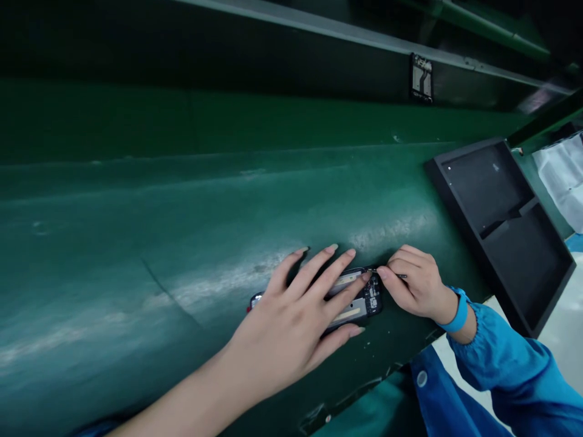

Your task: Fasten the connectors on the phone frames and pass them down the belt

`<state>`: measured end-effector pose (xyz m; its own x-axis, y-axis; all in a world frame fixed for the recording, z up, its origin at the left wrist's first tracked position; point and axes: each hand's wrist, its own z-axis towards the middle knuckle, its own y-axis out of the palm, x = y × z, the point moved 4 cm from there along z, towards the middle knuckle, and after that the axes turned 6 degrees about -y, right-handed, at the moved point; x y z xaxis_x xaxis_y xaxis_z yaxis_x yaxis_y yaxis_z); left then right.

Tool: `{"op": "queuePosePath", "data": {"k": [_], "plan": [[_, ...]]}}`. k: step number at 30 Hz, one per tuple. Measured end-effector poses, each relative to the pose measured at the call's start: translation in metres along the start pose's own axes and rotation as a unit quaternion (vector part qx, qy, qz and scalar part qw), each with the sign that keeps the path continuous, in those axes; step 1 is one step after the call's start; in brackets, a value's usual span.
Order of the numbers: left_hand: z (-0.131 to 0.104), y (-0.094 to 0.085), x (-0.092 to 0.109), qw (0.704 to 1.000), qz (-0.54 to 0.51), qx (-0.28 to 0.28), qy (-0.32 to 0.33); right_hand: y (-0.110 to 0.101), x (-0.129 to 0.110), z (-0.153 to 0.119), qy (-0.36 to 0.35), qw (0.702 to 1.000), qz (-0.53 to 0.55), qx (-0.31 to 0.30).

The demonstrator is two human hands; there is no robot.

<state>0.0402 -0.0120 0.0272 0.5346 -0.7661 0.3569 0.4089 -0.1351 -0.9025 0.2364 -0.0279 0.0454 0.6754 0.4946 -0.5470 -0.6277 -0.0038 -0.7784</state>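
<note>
An opened phone (372, 296) with bare circuitry lies on the green mat (182, 230), partly under my left hand (296, 318). The fingers of that hand are spread over it, and the index fingertip touches the phone near its right end. My right hand (412, 282) is closed in a pinch on a thin dark tool (401, 276) whose tip reaches the phone's upper right corner, close to my left index fingertip. A blue band (458, 312) circles my right wrist. My left palm hides the middle of the phone.
A black tray (483, 240) with two compartments stands at the right. On the shelf edge at the back rests another opened phone (421, 79). White sheeting (565, 176) shows at the far right, and the table's near edge runs below my hands.
</note>
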Motion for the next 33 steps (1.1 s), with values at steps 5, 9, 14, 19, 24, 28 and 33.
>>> {"op": "queuePosePath", "data": {"k": [5,9,14,19,24,28,33], "plan": [[0.000,-0.001,0.000,1.000,-0.010,0.001,-0.005,0.000,0.003,0.003,0.054,0.998,0.033,-0.004],[-0.001,0.000,-0.001,0.999,-0.034,-0.001,-0.038,-0.003,0.015,0.011,0.198,0.975,0.088,-0.040],[-0.001,-0.002,0.000,0.998,-0.021,0.001,-0.058,-0.002,0.027,0.025,0.340,0.889,0.248,-0.181],[0.000,-0.004,0.004,1.000,0.015,0.018,-0.012,0.007,0.023,0.033,0.413,0.804,0.269,-0.333],[0.001,-0.004,0.003,0.999,0.017,0.027,0.005,0.013,0.023,0.038,0.422,0.797,0.254,-0.350],[-0.001,-0.006,-0.004,0.999,-0.017,0.021,0.023,0.014,0.019,0.037,0.427,0.789,0.248,-0.366],[-0.005,-0.012,-0.004,0.999,-0.040,0.013,0.000,0.010,0.006,0.021,0.415,0.763,0.280,-0.410]]}}
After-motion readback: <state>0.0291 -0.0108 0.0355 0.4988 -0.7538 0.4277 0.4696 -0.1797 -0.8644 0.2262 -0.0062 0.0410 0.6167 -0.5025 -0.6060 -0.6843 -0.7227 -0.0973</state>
